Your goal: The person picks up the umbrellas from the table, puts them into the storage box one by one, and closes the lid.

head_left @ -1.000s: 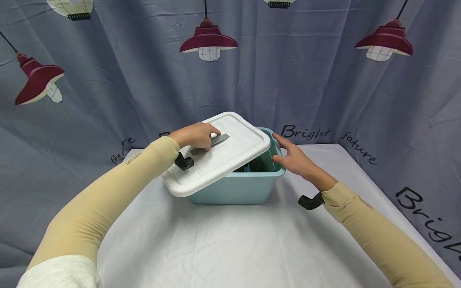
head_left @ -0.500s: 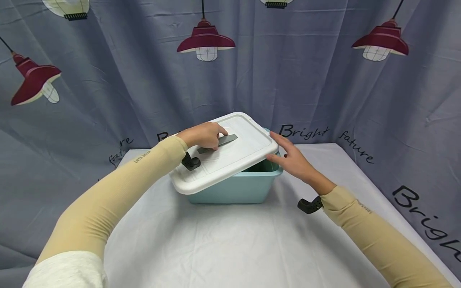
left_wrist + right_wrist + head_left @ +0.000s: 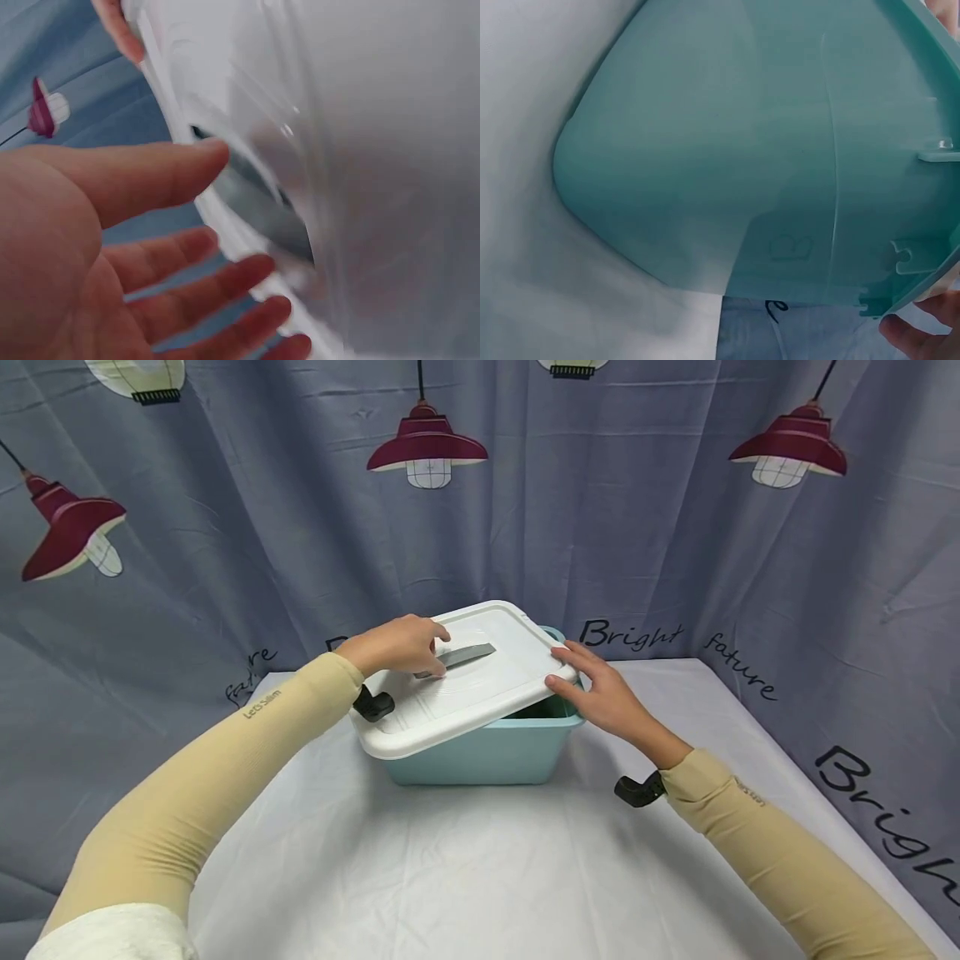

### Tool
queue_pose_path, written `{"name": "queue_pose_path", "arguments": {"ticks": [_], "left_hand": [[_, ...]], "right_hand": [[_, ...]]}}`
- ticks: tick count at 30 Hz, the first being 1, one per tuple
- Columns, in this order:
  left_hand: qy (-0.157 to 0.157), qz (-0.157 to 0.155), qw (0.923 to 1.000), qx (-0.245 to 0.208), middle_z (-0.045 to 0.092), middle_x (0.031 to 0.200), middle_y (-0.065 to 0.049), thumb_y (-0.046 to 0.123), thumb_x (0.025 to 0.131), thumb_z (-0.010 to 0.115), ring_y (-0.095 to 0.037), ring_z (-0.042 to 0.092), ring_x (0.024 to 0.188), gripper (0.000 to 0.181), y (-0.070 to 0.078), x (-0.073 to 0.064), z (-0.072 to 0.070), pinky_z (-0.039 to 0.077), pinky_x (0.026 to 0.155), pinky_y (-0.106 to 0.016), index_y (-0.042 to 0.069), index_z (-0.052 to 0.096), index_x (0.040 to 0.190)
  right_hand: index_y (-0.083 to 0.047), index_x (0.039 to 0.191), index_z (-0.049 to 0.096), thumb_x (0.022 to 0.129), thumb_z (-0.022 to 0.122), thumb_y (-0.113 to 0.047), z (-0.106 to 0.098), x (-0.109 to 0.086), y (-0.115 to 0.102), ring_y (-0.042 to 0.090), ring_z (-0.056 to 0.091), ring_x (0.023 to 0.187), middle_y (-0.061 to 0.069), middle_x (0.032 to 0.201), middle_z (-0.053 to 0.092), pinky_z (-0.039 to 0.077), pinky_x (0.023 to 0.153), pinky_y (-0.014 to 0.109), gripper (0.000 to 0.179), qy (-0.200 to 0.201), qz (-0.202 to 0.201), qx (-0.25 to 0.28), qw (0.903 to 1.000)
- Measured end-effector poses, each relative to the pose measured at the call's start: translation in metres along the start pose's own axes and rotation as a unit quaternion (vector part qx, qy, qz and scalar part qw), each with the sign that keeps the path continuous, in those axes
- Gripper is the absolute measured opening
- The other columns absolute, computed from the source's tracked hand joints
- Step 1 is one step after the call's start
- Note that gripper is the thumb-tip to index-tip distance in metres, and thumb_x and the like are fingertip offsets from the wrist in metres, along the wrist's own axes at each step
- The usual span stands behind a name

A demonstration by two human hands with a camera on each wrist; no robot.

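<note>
A white rectangular lid point(image 3: 517, 643) with a grey strap handle point(image 3: 468, 654) lies skewed over a light-blue plastic bin point(image 3: 480, 757). Its near left corner juts past the bin's front rim, and a dark gap shows at the front right. My left hand point(image 3: 399, 645) is over the handle, fingers spread. In the left wrist view its thumb overlaps the handle, with the fingers extended. At the lid's right edge, my right hand point(image 3: 604, 692) rests its fingertips and thumb. The right wrist view shows the bin's side wall point(image 3: 705, 150), with fingertips point(image 3: 904, 336) at its rim.
A white cloth covers the table point(image 3: 480, 868) under the bin. Grey-blue curtains point(image 3: 615, 527) printed with red lamps and lettering stand behind and at both sides. Black wrist mounts point(image 3: 639, 790) hang below both wrists.
The lid has shifted right across the bin, then tipped down slightly. My left hand has loosened from the handle and drawn back left. My right fingers have moved from the bin's rim onto the lid's edge.
</note>
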State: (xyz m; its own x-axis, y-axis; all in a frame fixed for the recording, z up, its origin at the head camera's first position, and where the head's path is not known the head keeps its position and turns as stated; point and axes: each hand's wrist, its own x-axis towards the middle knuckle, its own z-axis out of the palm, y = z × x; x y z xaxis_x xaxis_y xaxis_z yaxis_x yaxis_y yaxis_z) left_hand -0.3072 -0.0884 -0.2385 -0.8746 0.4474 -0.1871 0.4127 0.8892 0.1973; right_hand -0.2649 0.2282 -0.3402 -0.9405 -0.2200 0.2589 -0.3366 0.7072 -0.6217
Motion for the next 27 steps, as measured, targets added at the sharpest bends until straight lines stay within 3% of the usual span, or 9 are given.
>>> {"name": "queue_pose_path", "arguments": {"ticks": [5, 11, 18, 27], "left_hand": [[0.017, -0.033, 0.999, 0.024, 0.051, 0.149, -0.014, 0.044, 0.092, 0.068, -0.033, 0.044, 0.14, 0.074, -0.017, -0.035, 0.003, 0.037, 0.111, -0.051, 0.01, 0.043, 0.152], [0.046, -0.028, 0.9982, 0.025, 0.052, 0.143, -0.02, 0.051, 0.093, 0.063, -0.036, 0.047, 0.134, 0.069, -0.036, -0.06, 0.019, 0.04, 0.106, -0.053, 0.006, 0.053, 0.144], [0.069, -0.014, 0.9973, 0.022, 0.052, 0.14, -0.021, 0.05, 0.094, 0.062, -0.035, 0.047, 0.131, 0.065, -0.044, -0.06, 0.026, 0.04, 0.106, -0.053, 0.006, 0.056, 0.141], [0.05, -0.019, 0.9986, 0.001, 0.04, 0.155, -0.021, 0.049, 0.096, 0.062, -0.038, 0.031, 0.147, 0.069, -0.054, -0.052, 0.023, 0.031, 0.115, -0.055, 0.004, 0.05, 0.147]], "right_hand": [[-0.023, 0.155, 0.043, 0.096, 0.061, -0.056, -0.001, 0.0, 0.0, 0.034, 0.022, 0.153, 0.003, 0.167, 0.024, 0.026, 0.116, 0.063, 0.07, 0.002, 0.002, -0.007, 1.0], [-0.024, 0.155, 0.042, 0.095, 0.061, -0.056, -0.004, -0.001, 0.0, 0.034, 0.023, 0.153, 0.002, 0.167, 0.024, 0.027, 0.115, 0.063, 0.071, -0.001, 0.008, -0.012, 0.9999], [-0.023, 0.154, 0.045, 0.095, 0.061, -0.058, -0.002, -0.003, 0.0, 0.035, 0.025, 0.152, 0.003, 0.167, 0.026, 0.028, 0.115, 0.063, 0.071, 0.005, 0.005, -0.02, 0.9998], [-0.018, 0.15, 0.05, 0.094, 0.06, -0.061, 0.0, -0.014, -0.01, 0.043, 0.031, 0.147, 0.013, 0.162, 0.034, 0.031, 0.112, 0.063, 0.072, 0.032, -0.013, -0.075, 0.9966]]}}
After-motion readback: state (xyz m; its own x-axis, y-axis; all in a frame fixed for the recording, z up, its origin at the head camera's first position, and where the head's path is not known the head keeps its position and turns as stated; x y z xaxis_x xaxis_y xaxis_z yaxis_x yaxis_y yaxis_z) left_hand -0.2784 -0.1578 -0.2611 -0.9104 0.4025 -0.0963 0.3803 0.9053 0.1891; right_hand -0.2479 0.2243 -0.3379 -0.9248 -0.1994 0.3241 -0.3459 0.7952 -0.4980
